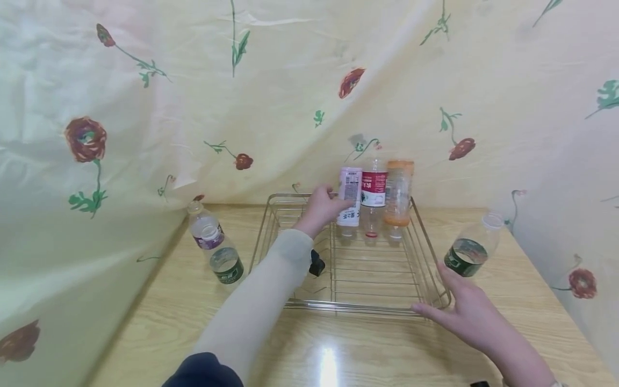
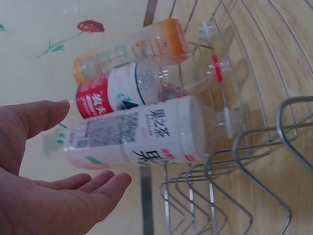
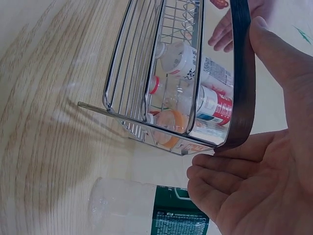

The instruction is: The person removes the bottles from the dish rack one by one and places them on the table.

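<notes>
My left hand (image 1: 321, 210) is spread beside a white bottle (image 2: 166, 132) with black printing. In the left wrist view a gap shows between its fingers and the bottle. That bottle leans neck down at the back of a wire rack (image 1: 374, 309). Alongside it, also neck down, are a bottle with a red and white label (image 1: 374, 188) and a clear bottle with orange ends (image 1: 398, 196). My right hand (image 1: 471, 309) spans the rack's front right corner, thumb against the front rim and the other fingers loosely bent by the side.
Right of the rack stands a clear bottle with a green label (image 1: 468, 252), close to my right fingers. On the left are a purple-label bottle (image 1: 203, 223) and another green-label bottle (image 1: 224, 263). A flowered cloth (image 1: 290, 107) hangs behind the wooden table (image 1: 159, 333).
</notes>
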Demonstrator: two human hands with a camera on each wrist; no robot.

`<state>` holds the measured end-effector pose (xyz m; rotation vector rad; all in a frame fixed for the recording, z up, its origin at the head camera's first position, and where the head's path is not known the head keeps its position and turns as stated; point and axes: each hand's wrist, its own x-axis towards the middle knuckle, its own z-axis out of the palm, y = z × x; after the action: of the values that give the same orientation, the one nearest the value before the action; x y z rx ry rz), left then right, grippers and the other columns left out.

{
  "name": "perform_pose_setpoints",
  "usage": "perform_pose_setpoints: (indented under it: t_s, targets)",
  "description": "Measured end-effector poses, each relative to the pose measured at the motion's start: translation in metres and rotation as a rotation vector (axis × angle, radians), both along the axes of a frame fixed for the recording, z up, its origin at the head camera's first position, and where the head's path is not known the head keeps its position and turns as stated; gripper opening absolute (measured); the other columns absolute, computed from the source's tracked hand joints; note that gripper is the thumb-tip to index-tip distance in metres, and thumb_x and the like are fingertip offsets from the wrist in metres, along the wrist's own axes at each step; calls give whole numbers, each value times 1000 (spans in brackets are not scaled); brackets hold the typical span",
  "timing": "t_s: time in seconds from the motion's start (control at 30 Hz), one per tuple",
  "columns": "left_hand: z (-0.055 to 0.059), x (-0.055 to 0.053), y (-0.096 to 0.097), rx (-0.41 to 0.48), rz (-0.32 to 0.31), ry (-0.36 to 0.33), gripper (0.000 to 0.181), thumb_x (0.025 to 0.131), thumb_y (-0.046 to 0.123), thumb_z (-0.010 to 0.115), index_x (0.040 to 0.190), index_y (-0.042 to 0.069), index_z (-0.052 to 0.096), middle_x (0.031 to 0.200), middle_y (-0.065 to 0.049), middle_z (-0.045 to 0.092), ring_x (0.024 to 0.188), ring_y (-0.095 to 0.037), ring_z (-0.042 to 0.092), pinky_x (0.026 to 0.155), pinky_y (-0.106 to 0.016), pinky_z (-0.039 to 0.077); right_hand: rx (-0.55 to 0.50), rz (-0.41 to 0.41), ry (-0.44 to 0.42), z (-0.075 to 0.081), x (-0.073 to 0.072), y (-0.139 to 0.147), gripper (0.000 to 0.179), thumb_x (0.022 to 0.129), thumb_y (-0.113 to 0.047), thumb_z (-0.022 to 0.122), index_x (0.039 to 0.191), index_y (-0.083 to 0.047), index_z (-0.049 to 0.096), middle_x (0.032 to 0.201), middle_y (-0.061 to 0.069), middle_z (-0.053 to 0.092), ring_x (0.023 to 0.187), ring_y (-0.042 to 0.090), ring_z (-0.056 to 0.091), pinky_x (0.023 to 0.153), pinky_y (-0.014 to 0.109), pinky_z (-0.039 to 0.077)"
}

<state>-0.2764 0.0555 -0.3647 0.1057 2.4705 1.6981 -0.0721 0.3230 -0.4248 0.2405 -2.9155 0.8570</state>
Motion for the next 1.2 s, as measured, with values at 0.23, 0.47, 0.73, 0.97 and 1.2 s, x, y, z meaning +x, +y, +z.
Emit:
perform_pose_setpoints:
  t_s: [0.23, 0.47, 0.73, 0.97, 1.2]
  targets:
    - [-7, -8, 2, 7, 26, -35, 76, 90, 26, 81, 150, -2, 43, 144, -19, 52, 125, -33, 55, 104, -42, 48, 7, -7, 2, 0, 0, 1, 116, 82, -59, 79, 152, 17, 24, 151, 40, 31, 132, 62, 32, 99, 76, 34]
    - [-9, -13, 5, -3, 49, -56, 76, 90, 26, 81, 149, -1, 43, 143, -18, 53, 124, -32, 56, 103, -42, 49, 8, -10, -7, 1, 1, 1, 118, 82, -60, 79, 153, 15, 23, 151, 40, 30, 132, 64, 32, 98, 77, 34]
    - [-12, -19, 10, -2, 49, -31, 76, 90, 25, 81, 150, -3, 42, 137, -20, 57, 120, -32, 59, 101, -41, 51, 2, -5, 2, 0, 1, 1, 117, 82, -60, 79, 154, 14, 23, 152, 40, 30, 132, 64, 32, 98, 78, 33]
    - [-15, -21, 14, -41, 41, -33, 75, 89, 26, 82, 148, -3, 44, 138, -20, 56, 122, -34, 57, 103, -44, 49, 7, -18, 0, -2, 1, 1, 118, 81, -62, 78, 153, 14, 25, 152, 39, 31, 132, 64, 31, 99, 78, 32]
    - [-17, -21, 20, -96, 59, -42, 62, 88, 28, 83, 134, -2, 56, 119, -15, 63, 111, -31, 62, 94, -43, 54, 6, -16, -5, -1, 3, 2, 118, 81, -62, 77, 154, 14, 24, 152, 39, 31, 131, 64, 32, 98, 79, 33]
